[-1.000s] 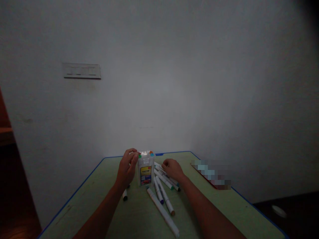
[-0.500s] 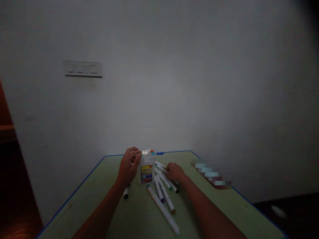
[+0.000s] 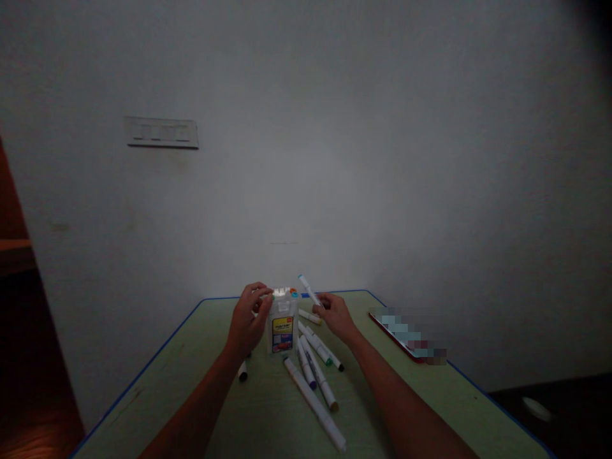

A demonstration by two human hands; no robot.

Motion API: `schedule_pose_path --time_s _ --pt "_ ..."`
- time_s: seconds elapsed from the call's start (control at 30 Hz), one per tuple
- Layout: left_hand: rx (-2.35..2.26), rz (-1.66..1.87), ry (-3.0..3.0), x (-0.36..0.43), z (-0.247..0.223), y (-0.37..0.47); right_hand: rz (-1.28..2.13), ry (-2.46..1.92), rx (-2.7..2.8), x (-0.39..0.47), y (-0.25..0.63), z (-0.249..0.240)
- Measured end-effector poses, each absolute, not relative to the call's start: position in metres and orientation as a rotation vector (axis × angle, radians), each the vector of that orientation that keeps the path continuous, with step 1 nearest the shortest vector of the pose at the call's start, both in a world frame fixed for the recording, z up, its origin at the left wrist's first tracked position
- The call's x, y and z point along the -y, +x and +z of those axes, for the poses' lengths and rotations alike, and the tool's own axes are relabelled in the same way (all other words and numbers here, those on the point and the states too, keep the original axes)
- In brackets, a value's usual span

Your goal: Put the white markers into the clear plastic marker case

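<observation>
A clear plastic marker case (image 3: 282,344) with a yellow and blue label stands upright on the table, a few coloured marker ends showing at its top. My left hand (image 3: 247,319) rests at the case's upper left side, fingers curled and gripping its edge. To the right of the case, my right hand (image 3: 337,315) pinches a white marker (image 3: 310,290) with a light blue tip, tilted up and leftward above the table. Several white markers (image 3: 315,400) lie loose in front of and beside the case. Another dark-ended marker (image 3: 243,371) is partly hidden behind my left forearm.
The pale green table (image 3: 191,382) has a blue edge and its far side is near a grey wall (image 3: 306,159). A flat, red-edged object (image 3: 399,336), blurred out on top, lies by the right edge. A switch plate (image 3: 162,132) is on the wall.
My right hand has lifted a marker from the pile on the right; it now points up beside the case. My left hand stays at the case.
</observation>
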State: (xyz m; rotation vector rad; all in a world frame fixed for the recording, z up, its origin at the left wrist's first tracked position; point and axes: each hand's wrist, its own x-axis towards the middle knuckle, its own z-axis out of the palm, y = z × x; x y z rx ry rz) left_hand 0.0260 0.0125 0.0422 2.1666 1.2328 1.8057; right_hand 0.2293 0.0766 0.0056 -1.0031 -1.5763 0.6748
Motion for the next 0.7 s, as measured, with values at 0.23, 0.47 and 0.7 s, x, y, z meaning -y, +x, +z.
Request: schedule_pose_path --time_s 0.23,0.47,0.7 --pt "-1.227 1.831 2.198 -0.013 0.043 0.026 0.845 -0.901 1.475 -0.063 0.229 0.02" --pt "-1.224 1.844 2.222 -0.011 0.042 0.025 0.795 -0.797 1.519 -0.065 0.228 0.018" --pt "-1.225 1.853 2.219 -0.012 0.043 0.025 0.835 -0.789 1.501 -0.068 0.229 0.016"
